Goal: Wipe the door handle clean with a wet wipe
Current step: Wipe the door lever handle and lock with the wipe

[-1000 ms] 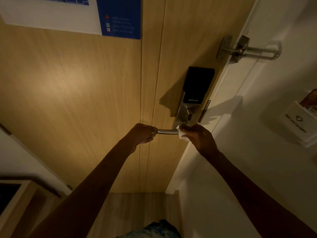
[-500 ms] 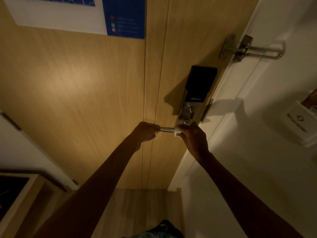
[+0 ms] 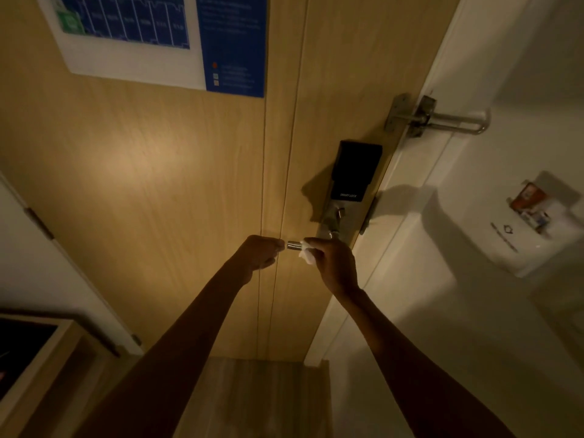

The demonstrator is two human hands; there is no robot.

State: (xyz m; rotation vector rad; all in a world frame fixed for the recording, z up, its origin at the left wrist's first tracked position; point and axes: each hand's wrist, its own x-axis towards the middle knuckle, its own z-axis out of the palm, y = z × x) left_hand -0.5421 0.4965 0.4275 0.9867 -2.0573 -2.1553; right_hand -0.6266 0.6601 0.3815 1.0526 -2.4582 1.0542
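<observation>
Metal handle [image 3: 293, 245] juts left from the lock [image 3: 349, 197] on the wooden door [image 3: 158, 172]; only a short bright stretch of it shows between the two hands. Left hand [image 3: 259, 255] is closed around the handle's free end. Right hand [image 3: 333, 263] is closed around the part nearer the lock, pinching a white wipe [image 3: 306, 251] against the metal; a crumpled corner of the wipe hangs just below the bar. Above the lock, a swing latch [image 3: 442, 116] bridges door and frame.
</observation>
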